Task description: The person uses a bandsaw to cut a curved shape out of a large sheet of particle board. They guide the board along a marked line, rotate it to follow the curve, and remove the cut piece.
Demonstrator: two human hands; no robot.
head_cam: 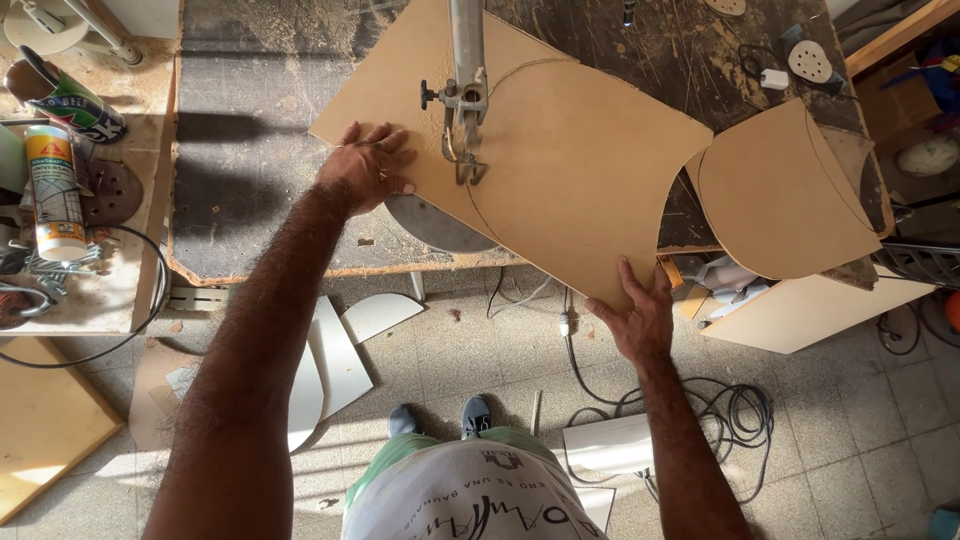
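A: Nearest first. Right hand grips the near corner of the fibreboard panel, where it hangs off the workbench's front edge; fingers under, thumb on top.

B: Left hand?

A: Flat, fingers spread, pressing the panel's left corner down, just beside the scroll saw blade guard. The panel lies across the round saw table; a curved kerf runs from its far edge in to the blade.

B: What makes this cut go well, in your view?

A: Feed slowly and steer with both hands so the blade follows the curve without twisting. Keep the left fingers beside the blade line, never ahead of it. Hold the panel flat so it doesn't chatter.

B: Beyond that?

A: A cut curved piece at the bench's right end, a detail sander at the far right corner, and a sealant cartridge on the side bench at left.
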